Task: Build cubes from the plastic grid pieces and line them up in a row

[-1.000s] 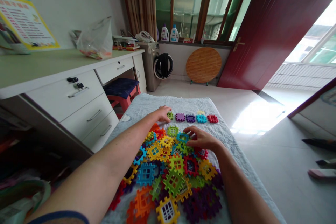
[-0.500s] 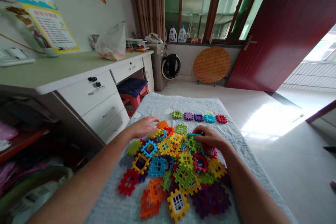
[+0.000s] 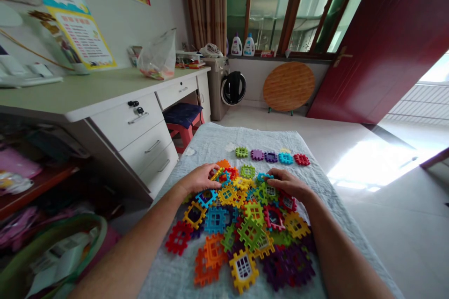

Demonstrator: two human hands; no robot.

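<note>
A heap of colourful plastic interlocking building pieces, square with toothed edges, lies on a cloth-covered table (image 3: 351, 243). At the heap's far left side my left hand (image 3: 200, 180) is closed, with a yellow building piece (image 3: 216, 174) tilted up between thumb and fingers. My right hand (image 3: 289, 183) rests over the far right of the heap, its fingertips on a light blue building piece (image 3: 264, 177). Just beyond the hands lies a green piece (image 3: 247, 171). Farther back, a row holds a green piece (image 3: 242, 152), two purple ones, a blue one (image 3: 285, 158) and a red one (image 3: 301, 160).
To the left stands a white desk (image 3: 140, 131) with drawers, and a plastic bag (image 3: 159, 58) on top. A stool (image 3: 183, 117) is partly under it. A washing machine (image 3: 218, 88), a round wooden tabletop (image 3: 289, 86) and a red door (image 3: 379, 46) are farther off.
My left hand has moved into the heap and closed on the yellow piece, tilting it up. The light blue piece at my right hand, edge-on before, now shows more of its face.
</note>
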